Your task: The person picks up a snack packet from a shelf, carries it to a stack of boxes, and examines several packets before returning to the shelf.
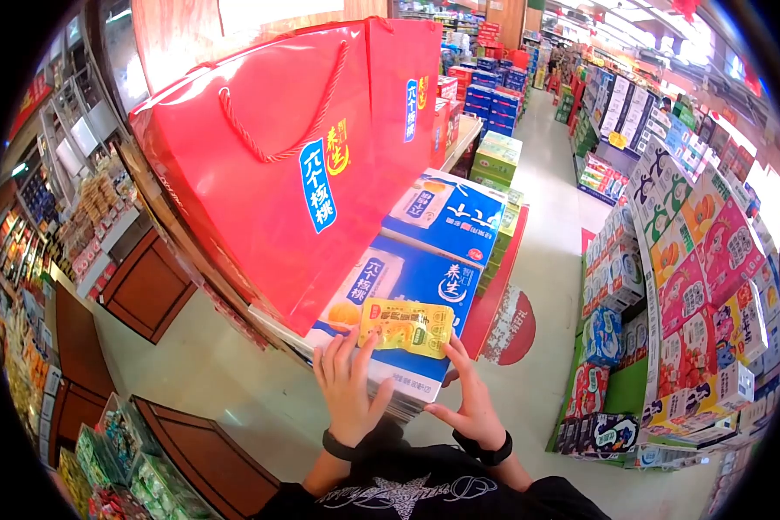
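Note:
A yellow packet (407,327) lies flat on top of a blue and white carton (399,360). My left hand (351,379) has its fingers spread over the carton's near left part, with fingertips at the packet's left end. On the other side, my right hand (472,403) is open, its fingers apart, one fingertip near the packet's right end and the thumb by the carton's near right corner. A second blue and white carton (446,215) sits just beyond the first. Large red gift bags (260,191) with rope handles stand along the left of both cartons.
Shelves of boxed drinks (685,295) line the right side. Green cartons (497,156) and blue stacks stand beyond the display. Brown wooden counters (147,282) and bins of packaged goods (121,451) are at the left. An aisle floor (542,251) runs between displays.

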`<state>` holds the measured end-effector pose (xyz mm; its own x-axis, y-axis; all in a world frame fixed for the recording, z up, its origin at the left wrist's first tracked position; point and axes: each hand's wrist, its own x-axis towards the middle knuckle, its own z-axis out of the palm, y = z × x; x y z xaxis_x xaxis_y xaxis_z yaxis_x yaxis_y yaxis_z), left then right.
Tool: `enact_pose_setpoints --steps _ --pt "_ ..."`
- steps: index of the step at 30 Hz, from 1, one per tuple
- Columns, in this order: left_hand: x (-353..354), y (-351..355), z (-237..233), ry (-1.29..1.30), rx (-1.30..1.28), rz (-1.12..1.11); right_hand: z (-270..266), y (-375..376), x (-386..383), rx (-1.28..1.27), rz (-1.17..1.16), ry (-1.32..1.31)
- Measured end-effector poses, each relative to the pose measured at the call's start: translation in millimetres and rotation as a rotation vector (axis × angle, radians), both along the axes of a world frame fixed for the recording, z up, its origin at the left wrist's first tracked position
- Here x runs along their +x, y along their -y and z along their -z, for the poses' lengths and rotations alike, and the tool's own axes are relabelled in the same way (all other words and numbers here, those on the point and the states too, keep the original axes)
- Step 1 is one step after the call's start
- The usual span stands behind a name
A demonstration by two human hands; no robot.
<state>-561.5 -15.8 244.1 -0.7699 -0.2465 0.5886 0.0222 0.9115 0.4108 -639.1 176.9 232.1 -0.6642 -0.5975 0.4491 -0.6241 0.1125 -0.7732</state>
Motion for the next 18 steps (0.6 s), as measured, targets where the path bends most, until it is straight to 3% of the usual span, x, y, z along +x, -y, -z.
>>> enact_pose_setpoints --steps 18 --pt "-0.4 1.1 2.7 -0.001 -0.006 -0.004 -1.7 1.9 2.4 -0.034 0.021 0.033"
